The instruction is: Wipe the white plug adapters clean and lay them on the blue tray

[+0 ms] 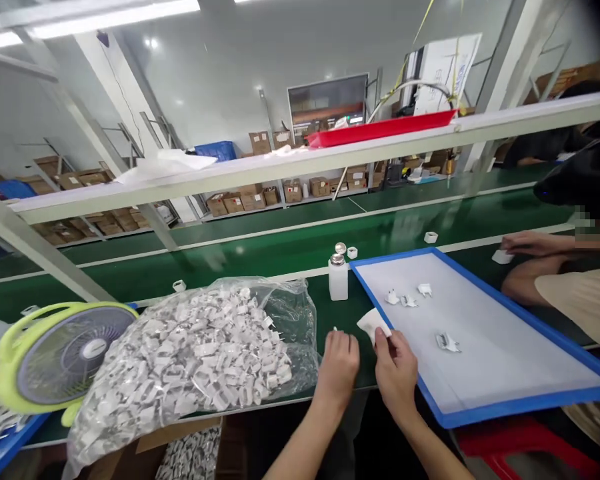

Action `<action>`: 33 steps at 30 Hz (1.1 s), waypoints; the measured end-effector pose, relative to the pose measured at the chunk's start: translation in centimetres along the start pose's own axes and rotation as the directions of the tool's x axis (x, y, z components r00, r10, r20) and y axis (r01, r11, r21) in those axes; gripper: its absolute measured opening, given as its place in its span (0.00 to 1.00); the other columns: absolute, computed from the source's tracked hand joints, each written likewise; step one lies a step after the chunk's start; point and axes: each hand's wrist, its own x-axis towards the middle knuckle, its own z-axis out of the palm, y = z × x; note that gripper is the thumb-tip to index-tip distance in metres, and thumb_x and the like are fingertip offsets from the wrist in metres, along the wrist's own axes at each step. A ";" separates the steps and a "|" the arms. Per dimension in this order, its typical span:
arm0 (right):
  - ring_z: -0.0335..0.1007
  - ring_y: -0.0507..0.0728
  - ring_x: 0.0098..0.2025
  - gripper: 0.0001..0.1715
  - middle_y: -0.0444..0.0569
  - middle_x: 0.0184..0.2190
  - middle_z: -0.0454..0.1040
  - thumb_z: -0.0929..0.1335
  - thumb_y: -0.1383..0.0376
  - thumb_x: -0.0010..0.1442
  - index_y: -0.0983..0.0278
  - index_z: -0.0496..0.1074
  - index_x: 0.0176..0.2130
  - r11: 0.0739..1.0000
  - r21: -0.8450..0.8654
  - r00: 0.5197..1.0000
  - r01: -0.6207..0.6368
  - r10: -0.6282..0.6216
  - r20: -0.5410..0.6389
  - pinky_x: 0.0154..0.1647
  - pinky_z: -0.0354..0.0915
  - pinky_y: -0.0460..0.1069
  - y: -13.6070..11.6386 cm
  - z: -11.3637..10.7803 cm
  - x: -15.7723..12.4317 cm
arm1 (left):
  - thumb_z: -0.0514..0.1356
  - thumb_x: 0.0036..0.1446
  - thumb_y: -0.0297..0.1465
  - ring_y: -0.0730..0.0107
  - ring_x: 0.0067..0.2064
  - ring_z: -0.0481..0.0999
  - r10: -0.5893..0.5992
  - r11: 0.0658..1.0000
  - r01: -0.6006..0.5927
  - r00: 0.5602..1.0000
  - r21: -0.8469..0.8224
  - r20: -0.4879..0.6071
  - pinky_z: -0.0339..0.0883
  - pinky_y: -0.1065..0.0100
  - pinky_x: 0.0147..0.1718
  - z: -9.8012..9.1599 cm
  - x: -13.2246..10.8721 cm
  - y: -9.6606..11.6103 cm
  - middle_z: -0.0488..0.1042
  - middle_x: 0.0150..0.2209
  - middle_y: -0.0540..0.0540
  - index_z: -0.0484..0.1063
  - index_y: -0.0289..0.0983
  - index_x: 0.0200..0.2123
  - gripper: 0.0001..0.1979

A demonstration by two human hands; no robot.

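Note:
My right hand [397, 365] pinches a folded white cloth [371, 324] at the left edge of a blue-rimmed white tray [480, 417]. My left hand [341, 360] is closed in a loose fist beside it; a tiny white tip shows above the fingers, but what they hold is hidden. Several white plug pieces with pins lie on the tray, one [448, 342] apart from the others [408, 301]. Beyond my hands stands a white pump bottle [339, 279] with a metal top. Left of my left hand, a clear plastic bag [300, 313] is full of white plug parts.
A yellow-green fan [75, 353] lies at far left, beside the bag. Small white housings [431, 237] sit along the green conveyor belt [260, 253]. A shelf rail with a red tray [385, 130] crosses above. At right, a co-worker's hand [535, 243] holds a white piece.

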 end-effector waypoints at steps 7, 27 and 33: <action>0.71 0.56 0.33 0.18 0.50 0.36 0.74 0.64 0.54 0.70 0.63 0.76 0.39 0.979 -0.138 0.979 0.153 -0.130 0.158 0.35 0.65 0.49 -0.5 -2.0 0.7 | 0.51 0.65 0.17 0.56 0.64 0.67 -0.212 0.885 0.131 0.968 -0.448 -0.135 0.68 0.53 0.61 2.0 -4.2 0.5 0.70 0.61 0.38 0.63 0.41 0.63 0.27; 0.72 0.61 0.34 0.26 0.52 0.36 0.76 0.63 0.69 0.70 0.61 0.68 0.65 0.790 -0.046 0.626 0.612 -0.448 0.638 0.36 0.69 0.56 4.3 -1.2 -1.4 | 0.49 0.58 0.14 0.63 0.50 0.74 -0.308 0.682 0.343 0.936 -0.646 0.171 0.76 0.65 0.46 1.4 -0.7 -2.1 0.75 0.48 0.42 0.74 0.39 0.51 0.25; 0.72 0.59 0.37 0.23 0.52 0.37 0.73 0.61 0.68 0.71 0.63 0.70 0.62 0.839 -0.075 0.666 0.539 -0.369 0.648 0.38 0.69 0.54 3.9 -0.8 -1.5 | 0.49 0.56 0.12 0.64 0.47 0.74 -0.264 0.748 0.314 0.949 -0.585 0.171 0.74 0.68 0.45 2.1 -1.1 -2.7 0.74 0.44 0.43 0.75 0.38 0.46 0.24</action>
